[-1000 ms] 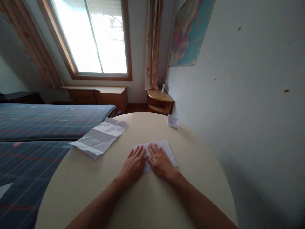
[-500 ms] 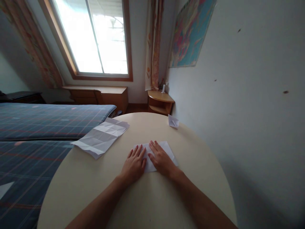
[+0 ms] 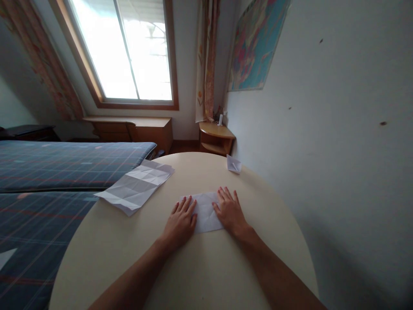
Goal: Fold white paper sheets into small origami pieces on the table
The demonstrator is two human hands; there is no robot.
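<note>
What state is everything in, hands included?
Left hand: open, palm down on the paper
Right hand: open, palm down, fingers slightly spread
Paper: flat, partly covered
Creased paper: spread out, crease lines showing
Small paper: folded
Curtains: drawn aside
Window: bright; open or shut unclear

No readable text, brand or number. Multicoloured poster [image 3: 258, 49] on wall [image 3: 338, 172], beyond far right edge of tabletop [image 3: 200, 275]: lettering, if any, too blurred.
</note>
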